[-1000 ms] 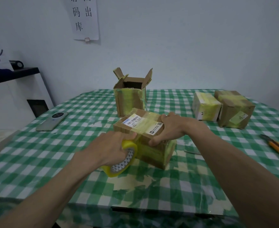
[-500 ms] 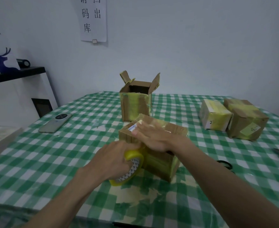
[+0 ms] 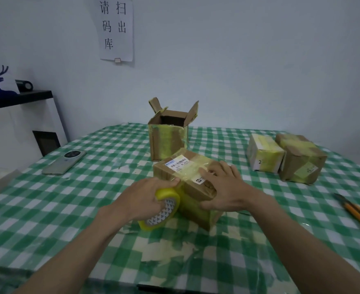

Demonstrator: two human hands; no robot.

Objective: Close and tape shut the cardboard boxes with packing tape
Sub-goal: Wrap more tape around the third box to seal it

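I see the table point(image 3: 47, 209) in green check cloth under everything. Beyond my grip stands the open box point(image 3: 167, 139), flaps up; well off to the right sit two taped boxes point(image 3: 285, 158). The closed box point(image 3: 187, 187) lies between my hands. My right hand point(image 3: 223, 187) presses flat on its top, fingers spread. My left hand point(image 3: 147, 198) is wrapped tight around the tape roll point(image 3: 161, 211), touching the box's near side.
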